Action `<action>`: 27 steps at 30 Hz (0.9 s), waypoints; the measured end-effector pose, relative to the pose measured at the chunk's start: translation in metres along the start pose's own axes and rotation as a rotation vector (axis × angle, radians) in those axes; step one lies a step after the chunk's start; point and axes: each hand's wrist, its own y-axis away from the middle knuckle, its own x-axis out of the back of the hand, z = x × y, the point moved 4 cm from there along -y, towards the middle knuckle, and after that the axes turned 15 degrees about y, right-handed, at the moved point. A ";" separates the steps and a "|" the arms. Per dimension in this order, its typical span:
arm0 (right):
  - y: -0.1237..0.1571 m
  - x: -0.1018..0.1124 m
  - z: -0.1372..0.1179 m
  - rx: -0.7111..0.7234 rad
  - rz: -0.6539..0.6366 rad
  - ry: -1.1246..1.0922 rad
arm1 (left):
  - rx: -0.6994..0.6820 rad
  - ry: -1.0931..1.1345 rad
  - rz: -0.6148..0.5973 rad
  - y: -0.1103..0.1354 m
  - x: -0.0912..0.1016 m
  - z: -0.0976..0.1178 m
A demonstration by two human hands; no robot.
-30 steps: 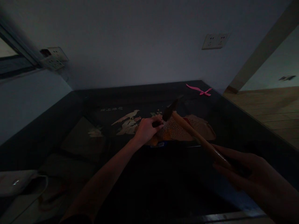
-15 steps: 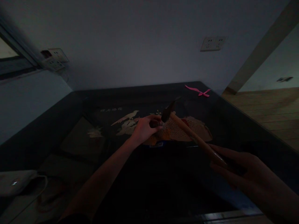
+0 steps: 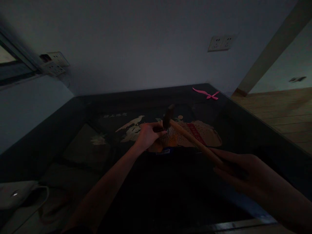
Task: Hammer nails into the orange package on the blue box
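Note:
My right hand (image 3: 246,170) is wrapped round the wooden handle of a hammer (image 3: 192,139). Its dark head is just above the fingertips of my left hand (image 3: 148,135); I cannot tell whether it touches anything. The thumb and forefinger of that left hand are pinched together over a flat, tan, dark-speckled piece (image 3: 181,135), shaped like a shoe sole with a red band across it. Whatever sits between those fingertips is too small and dark to name. A blue-edged thing (image 3: 166,151) shows under the near side of the speckled piece.
The glossy black table (image 3: 146,182) has a pale bird picture (image 3: 133,123) on its top. A pink ribbon-like strip (image 3: 207,94) lies at the back right. At the left front is a white box with a cord (image 3: 18,194). Wall sockets (image 3: 220,43) are behind.
The hammer and my right hand have moved a little to the left, so the red band shows more. My left hand stays pinched at nearly the same spot.

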 end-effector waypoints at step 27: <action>0.010 0.001 0.015 -0.131 -0.012 -0.056 | -0.036 -0.064 0.007 0.001 0.000 -0.002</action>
